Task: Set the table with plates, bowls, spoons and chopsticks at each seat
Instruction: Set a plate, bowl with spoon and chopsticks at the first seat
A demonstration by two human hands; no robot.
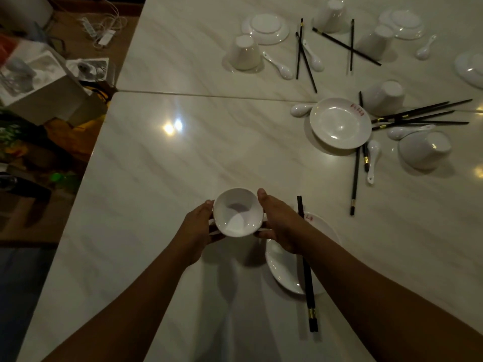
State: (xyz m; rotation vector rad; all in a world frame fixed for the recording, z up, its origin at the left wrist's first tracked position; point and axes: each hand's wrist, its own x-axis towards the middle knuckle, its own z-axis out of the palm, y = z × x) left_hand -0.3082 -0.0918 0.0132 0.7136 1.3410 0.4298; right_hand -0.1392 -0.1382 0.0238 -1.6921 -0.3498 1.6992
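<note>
I hold a small white bowl upright above the table between both hands. My left hand grips its left side and my right hand grips its right side, fingers curled under it. A white plate lies on the white marble table beneath my right wrist, with a pair of black chopsticks laid across it. Further right sits another white plate among overturned bowls, white spoons and loose black chopsticks.
At the far side stand several upturned bowls, plates, spoons and crossed chopsticks. A seam splits the tabletop. Left of the table edge, boxes and a power strip lie on the floor.
</note>
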